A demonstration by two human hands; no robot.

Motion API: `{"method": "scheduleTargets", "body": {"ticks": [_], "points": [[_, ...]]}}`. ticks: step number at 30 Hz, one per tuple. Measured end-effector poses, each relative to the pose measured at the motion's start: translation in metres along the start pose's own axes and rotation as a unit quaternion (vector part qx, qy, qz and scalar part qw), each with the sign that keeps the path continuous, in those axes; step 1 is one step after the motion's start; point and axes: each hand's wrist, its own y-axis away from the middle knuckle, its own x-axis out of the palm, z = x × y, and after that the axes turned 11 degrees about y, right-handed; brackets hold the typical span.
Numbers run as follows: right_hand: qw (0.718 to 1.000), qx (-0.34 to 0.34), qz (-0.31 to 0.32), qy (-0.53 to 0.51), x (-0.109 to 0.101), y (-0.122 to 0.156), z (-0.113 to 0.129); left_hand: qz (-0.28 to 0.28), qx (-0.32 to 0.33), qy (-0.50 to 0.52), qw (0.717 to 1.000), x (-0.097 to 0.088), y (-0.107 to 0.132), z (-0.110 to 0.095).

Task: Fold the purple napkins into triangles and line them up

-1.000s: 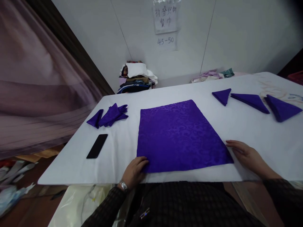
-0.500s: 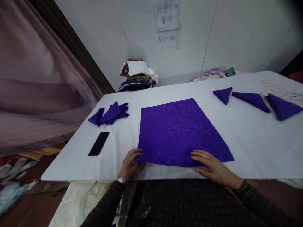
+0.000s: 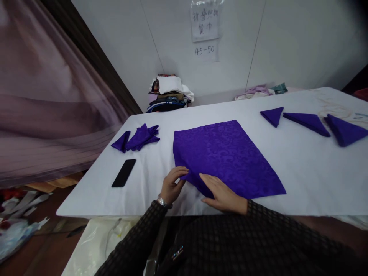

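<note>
Folding seems underway; left hand (image 3: pixel 173 184) pinches purple cloth (image 3: pixel 227 157) by one corner; right hand (image 3: pixel 222 193), loosely open alongside, should next steady it.

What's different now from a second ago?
The right hand has left the purple cloth's near right corner and slid left along the near edge, close to the left hand. The left hand, holding the near left corner, has drawn it inward and away from the person. The phone and the folded triangles on the right stayed put.
</note>
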Motion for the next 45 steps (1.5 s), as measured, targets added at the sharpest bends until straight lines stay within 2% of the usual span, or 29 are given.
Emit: {"method": "scheduleTargets", "body": {"ticks": [5, 7, 12, 14, 16, 18, 19, 23, 25, 26, 28, 30, 34, 38, 42, 45], "points": [[0.997, 0.036, 0.028, -0.066, 0.02, -0.011, 0.004, 0.019, 0.015, -0.024, 0.999, 0.004, -0.004, -0.003], [0.994, 0.055, 0.018, -0.092, 0.026, -0.011, 0.004, 0.025, 0.016, -0.038, 0.999, 0.006, -0.004, -0.003], [0.973, 0.107, -0.073, -0.19, 0.034, -0.016, 0.007, 0.053, 0.058, -0.067, 0.995, 0.019, -0.008, -0.005], [0.955, 0.126, -0.117, -0.241, 0.033, -0.021, 0.007, 0.063, 0.089, -0.07, 0.992, 0.026, -0.014, -0.006], [0.925, 0.154, -0.16, -0.308, 0.029, -0.025, 0.003, 0.055, 0.123, -0.069, 0.988, 0.033, -0.023, -0.009], [0.876, 0.191, -0.202, -0.393, 0.02, -0.025, -0.005, 0.03, 0.144, -0.073, 0.986, 0.039, -0.031, -0.012], [0.841, 0.211, -0.228, -0.442, 0.015, -0.022, -0.011, 0.013, 0.148, -0.075, 0.986, 0.042, -0.033, -0.014], [0.651, 0.298, -0.325, -0.618, -0.009, 0.013, -0.042, -0.028, 0.117, -0.054, 0.991, 0.056, -0.03, -0.014], [0.576, 0.349, -0.339, -0.656, -0.016, 0.041, -0.054, -0.013, 0.071, -0.029, 0.997, 0.064, -0.02, -0.008], [0.548, 0.369, -0.349, -0.664, -0.017, 0.055, -0.057, 0.001, 0.043, -0.015, 0.999, 0.069, -0.014, -0.005], [0.516, 0.397, -0.383, -0.655, -0.016, 0.079, -0.056, 0.035, -0.013, 0.011, 0.999, 0.078, -0.004, 0.002], [0.506, 0.409, -0.404, -0.643, -0.012, 0.095, -0.05, 0.067, -0.058, 0.033, 0.996, 0.088, 0.002, 0.008], [0.517, 0.395, -0.406, -0.642, -0.008, 0.106, -0.039, 0.109, -0.104, 0.057, 0.987, 0.101, 0.003, 0.012], [0.527, 0.39, -0.384, -0.651, -0.009, 0.11, -0.048, 0.14, -0.117, 0.063, 0.981, 0.11, 0.001, 0.012], [0.548, 0.386, -0.373, -0.642, -0.018, 0.106, -0.06, 0.153, -0.119, 0.053, 0.98, 0.117, 0.001, 0.01], [0.54, 0.392, -0.37, -0.646, -0.036, 0.093, -0.062, 0.156, -0.109, 0.042, 0.981, 0.123, -0.001, 0.007]]}}
